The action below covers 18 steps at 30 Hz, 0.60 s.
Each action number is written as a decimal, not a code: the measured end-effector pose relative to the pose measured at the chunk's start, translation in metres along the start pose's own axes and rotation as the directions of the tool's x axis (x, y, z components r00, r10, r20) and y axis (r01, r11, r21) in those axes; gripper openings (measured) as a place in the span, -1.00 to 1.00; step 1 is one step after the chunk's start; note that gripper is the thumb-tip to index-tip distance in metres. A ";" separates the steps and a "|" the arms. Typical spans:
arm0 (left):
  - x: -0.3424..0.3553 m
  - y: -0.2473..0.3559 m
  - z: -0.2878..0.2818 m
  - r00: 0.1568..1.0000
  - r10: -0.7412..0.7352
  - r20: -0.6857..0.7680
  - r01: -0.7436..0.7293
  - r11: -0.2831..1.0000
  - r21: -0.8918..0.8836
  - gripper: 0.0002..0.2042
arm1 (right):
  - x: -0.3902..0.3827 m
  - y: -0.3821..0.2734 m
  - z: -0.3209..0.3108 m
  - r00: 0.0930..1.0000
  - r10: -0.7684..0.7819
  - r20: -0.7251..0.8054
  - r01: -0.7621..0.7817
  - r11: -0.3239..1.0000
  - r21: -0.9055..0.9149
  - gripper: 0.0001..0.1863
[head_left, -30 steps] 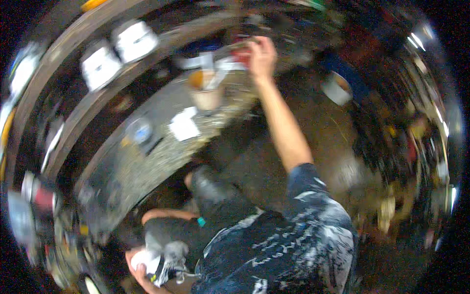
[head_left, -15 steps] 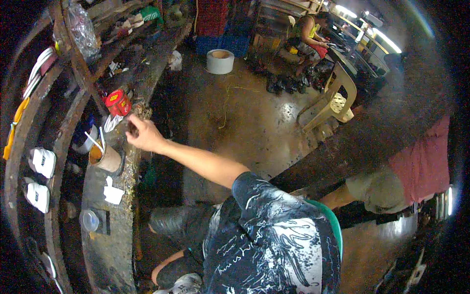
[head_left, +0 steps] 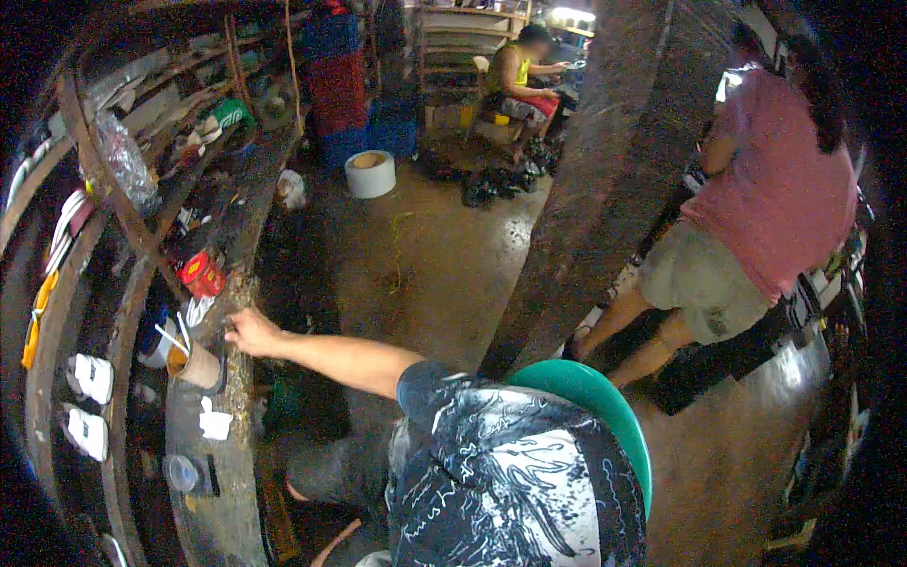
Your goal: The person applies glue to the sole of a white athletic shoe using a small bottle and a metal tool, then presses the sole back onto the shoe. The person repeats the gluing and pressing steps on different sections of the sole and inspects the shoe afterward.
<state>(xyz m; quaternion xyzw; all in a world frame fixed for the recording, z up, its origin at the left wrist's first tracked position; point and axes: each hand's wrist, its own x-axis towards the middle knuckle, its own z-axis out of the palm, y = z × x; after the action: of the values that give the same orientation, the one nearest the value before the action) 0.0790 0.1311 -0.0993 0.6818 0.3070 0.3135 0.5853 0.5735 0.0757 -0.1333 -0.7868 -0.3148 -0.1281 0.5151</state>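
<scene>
Right hand (head_left: 253,335) at bench edge, fingers curled partway in; can't tell if anything is held. Tan cup (head_left: 200,369) just beside it, lower left in view.

Cup upright on the worn wooden bench (head_left: 223,518), white sticks (head_left: 174,336) poking out of its top; white crumpled piece (head_left: 198,310) left of and slightly above the hand, red container (head_left: 202,274) just above that piece, tilted; white scrap (head_left: 215,420) below cup, then round clear tub (head_left: 183,472) by a dark square piece (head_left: 209,476); white shoe-shaped pieces (head_left: 90,380) on the shelf at left; pale wide roll (head_left: 370,181) farther off, on the floor.
</scene>
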 end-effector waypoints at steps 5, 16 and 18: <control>0.004 -0.001 0.002 1.000 -0.002 -0.001 0.002 1.000 0.014 -0.40 | 0.002 0.021 0.032 0.994 0.072 -0.085 -0.082 0.991 -0.110 -0.70; -0.065 0.003 -0.048 0.971 -0.078 -0.227 0.068 0.996 -0.049 -0.42 | -0.019 0.006 -0.011 0.990 0.139 0.012 -0.140 0.985 0.105 -0.83; -0.093 0.009 -0.062 0.952 -0.113 -0.284 0.087 0.991 -0.102 -0.42 | -0.022 -0.006 -0.030 0.995 0.097 0.013 -0.097 0.995 0.031 -0.73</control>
<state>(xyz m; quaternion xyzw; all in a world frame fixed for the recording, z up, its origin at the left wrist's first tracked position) -0.0266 0.0941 -0.0896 0.5858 0.4092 0.3929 0.5788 0.5564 0.0422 -0.1276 -0.7938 -0.2811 -0.0935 0.5312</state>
